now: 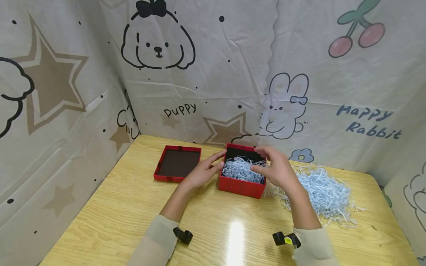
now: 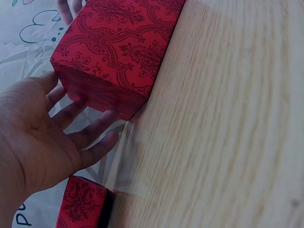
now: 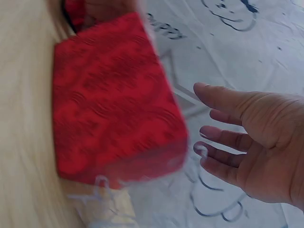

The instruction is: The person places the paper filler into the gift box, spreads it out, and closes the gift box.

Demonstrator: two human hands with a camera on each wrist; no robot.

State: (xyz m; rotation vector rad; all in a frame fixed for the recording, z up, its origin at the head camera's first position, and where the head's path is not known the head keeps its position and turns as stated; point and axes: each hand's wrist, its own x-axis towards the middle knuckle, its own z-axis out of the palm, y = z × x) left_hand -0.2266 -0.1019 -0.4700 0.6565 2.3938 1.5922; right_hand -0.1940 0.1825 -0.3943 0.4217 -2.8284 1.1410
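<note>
A red patterned box (image 1: 242, 188) with a dark inside stands on the table, pale blue shredded paper (image 1: 242, 170) heaped within it. My left hand (image 1: 203, 172) is at the box's left side; in the left wrist view its spread fingers (image 2: 97, 126) lie right by the end wall. Over the box's right edge hovers my right hand (image 1: 275, 167), thumb above the shredded paper. In the right wrist view, that hand stands apart from the box with fingers loosely extended and a small paper strand (image 3: 201, 151) on one fingertip.
Left of the box lies its red lid (image 1: 160, 178), dark inner side up. A loose pile of pale blue shredded paper (image 1: 324, 192) spreads over the table's right part, behind the right forearm. A printed cloth (image 1: 229, 85) hangs behind the wooden table (image 1: 206, 229).
</note>
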